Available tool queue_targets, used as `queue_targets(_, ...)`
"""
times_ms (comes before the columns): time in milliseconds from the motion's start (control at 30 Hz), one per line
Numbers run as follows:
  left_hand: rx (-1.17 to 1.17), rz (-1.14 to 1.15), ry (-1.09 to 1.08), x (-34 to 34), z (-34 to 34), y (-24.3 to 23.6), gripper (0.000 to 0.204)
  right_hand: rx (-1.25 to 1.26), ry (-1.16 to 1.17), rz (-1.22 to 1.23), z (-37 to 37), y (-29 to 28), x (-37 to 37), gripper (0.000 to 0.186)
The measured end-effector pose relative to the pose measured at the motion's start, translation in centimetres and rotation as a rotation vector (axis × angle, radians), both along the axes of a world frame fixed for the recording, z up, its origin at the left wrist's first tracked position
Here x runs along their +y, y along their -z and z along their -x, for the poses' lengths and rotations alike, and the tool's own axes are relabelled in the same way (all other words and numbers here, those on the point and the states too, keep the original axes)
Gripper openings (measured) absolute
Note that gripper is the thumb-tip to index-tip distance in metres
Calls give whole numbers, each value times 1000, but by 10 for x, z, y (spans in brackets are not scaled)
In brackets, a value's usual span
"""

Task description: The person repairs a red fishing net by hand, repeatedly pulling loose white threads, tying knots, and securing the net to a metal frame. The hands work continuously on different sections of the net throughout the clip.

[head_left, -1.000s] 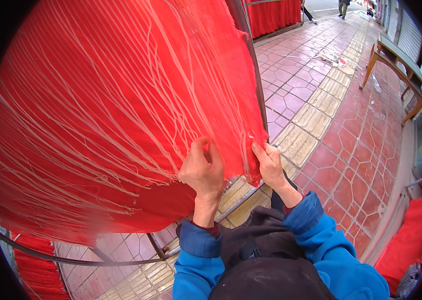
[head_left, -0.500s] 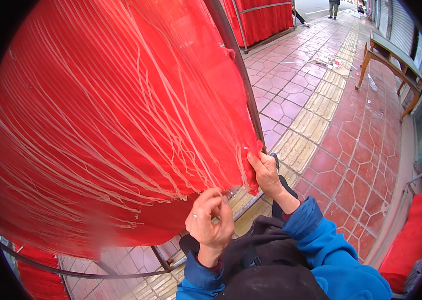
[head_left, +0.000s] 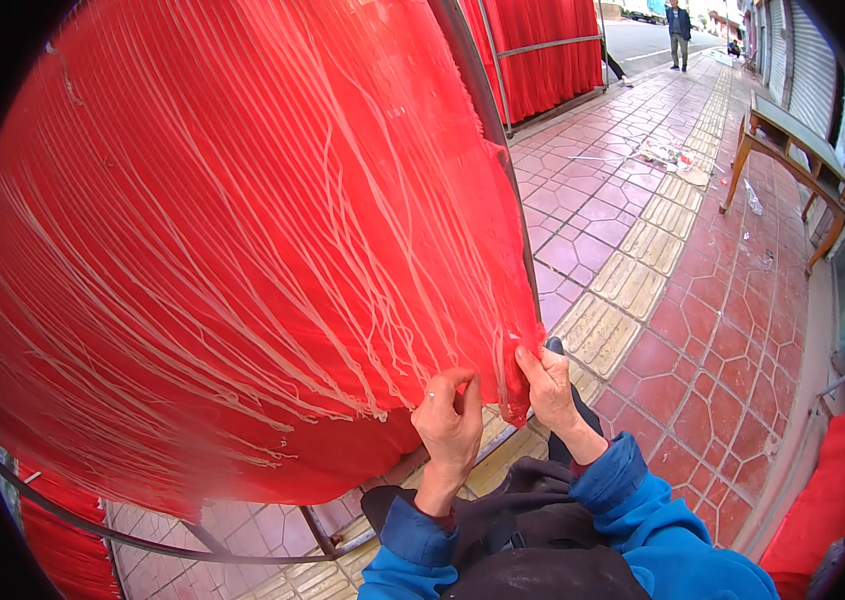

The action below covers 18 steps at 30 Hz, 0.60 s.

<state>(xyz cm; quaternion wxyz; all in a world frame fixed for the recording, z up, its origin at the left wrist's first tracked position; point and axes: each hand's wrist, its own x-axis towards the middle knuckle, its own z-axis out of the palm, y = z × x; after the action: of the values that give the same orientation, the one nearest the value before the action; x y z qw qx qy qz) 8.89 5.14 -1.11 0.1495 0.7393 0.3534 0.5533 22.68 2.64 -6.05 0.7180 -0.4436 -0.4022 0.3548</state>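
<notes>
A large red cloth (head_left: 273,250) hangs in front of me. Rows of long pale threads (head_left: 183,290) run down its face, their loose, curled ends gathering near the lower edge. At the cloth's lower right corner, my right hand (head_left: 553,392) pinches the red edge between thumb and fingers. Just left of it, my left hand (head_left: 448,425) is curled by the lower edge, thumb and forefinger pressed together. Whether a thread end is between those fingertips is too small to make out. Both forearms wear blue sleeves with turned-up cuffs.
A dark metal frame (head_left: 515,205) borders the cloth on the right, and a curved bar (head_left: 213,553) passes below. More red cloth (head_left: 548,60) hangs farther off. A wooden table (head_left: 798,135) stands at right on the tiled pavement. A person (head_left: 679,38) stands far ahead.
My left hand has turned, with its back now more in view and its fingers closed in a pinch. The right hand keeps hold of the cloth corner. The view has shifted slightly.
</notes>
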Motion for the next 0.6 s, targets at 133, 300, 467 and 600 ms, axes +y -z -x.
queue_targets(133, 40, -3, 3, -6, 5, -8, 18, 18, 24, -27, 2, -6, -3, 25)
queue_targets(300, -1, -272, -5, 12, 7, -57, 26, 50, 7, -50, 7, -9, -5, 26)
queue_targets(467, 104, -586, -187, 47, -4, -125, 36, 35, -35, -51, 8, -6, -11, 27)
queue_targets(600, 138, -600, -295, 61, -20, -151, 30, 13, -15, -57, 6, -6, -12, 27)
